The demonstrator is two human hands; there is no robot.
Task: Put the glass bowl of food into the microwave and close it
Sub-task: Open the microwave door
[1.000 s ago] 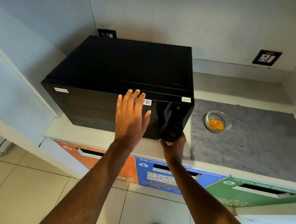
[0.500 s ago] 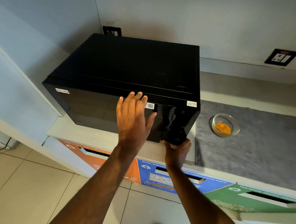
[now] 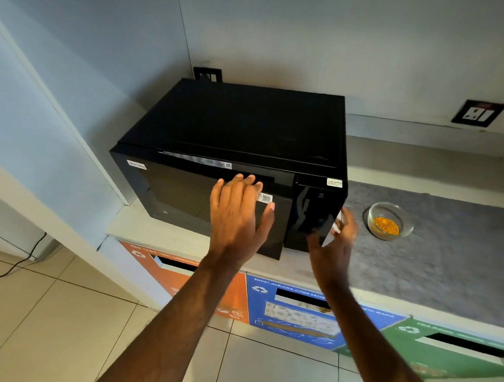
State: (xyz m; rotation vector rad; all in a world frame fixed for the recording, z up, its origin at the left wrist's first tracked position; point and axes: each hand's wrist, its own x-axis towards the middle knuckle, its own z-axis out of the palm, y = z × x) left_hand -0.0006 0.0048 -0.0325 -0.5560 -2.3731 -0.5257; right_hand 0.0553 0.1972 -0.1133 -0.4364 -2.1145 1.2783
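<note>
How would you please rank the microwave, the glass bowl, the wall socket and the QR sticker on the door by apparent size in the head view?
1. microwave, by far the largest.
2. glass bowl.
3. wall socket, close to the bowl and farther from the camera, so this order is unsure.
4. QR sticker, smallest.

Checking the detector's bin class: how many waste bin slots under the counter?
3. The orange bin slot is below the microwave's left, the blue bin slot below its right, the green bin slot far right. More may lie outside the frame.
</note>
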